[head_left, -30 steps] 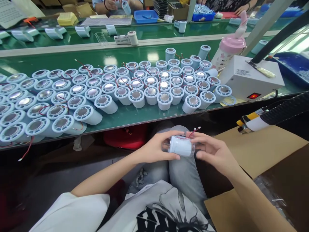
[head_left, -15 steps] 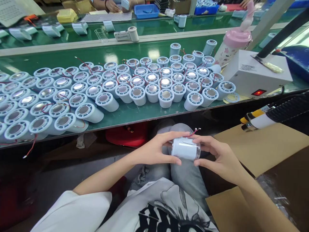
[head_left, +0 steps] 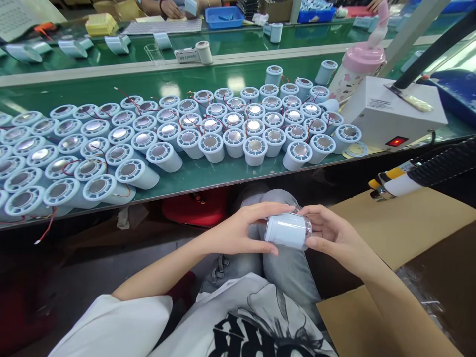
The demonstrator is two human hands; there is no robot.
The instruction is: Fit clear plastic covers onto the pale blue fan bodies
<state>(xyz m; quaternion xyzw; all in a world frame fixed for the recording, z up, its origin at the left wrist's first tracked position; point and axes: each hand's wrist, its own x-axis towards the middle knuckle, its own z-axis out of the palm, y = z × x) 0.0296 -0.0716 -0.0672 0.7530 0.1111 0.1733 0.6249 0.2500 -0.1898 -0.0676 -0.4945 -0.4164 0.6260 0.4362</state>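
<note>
Over my lap lies a light-blue cylindrical housing (head_left: 288,229) on its side, with a clear plastic cup (head_left: 308,227) round its right end. My left hand (head_left: 247,230) grips the left end, thumb below and fingers above. At the cup's right end, my right hand (head_left: 329,235) presses thumb and fingers against the clear plastic. The far side of the housing is hidden. Beyond my hands, several similar blue housings (head_left: 255,148), some with thin red wires, stand on the green bench (head_left: 208,173).
A white box with a lit red switch (head_left: 397,142) stands at the bench's right, beside a pink-lidded bottle (head_left: 359,64). Below hang a hose nozzle (head_left: 394,184) and open cardboard flaps (head_left: 405,223). Another person's hand (head_left: 171,9) is at the far side.
The housing has turned in my hands, and its red wires have gone from sight. My right fingers have shifted from over the housing towards the cup's right end.
</note>
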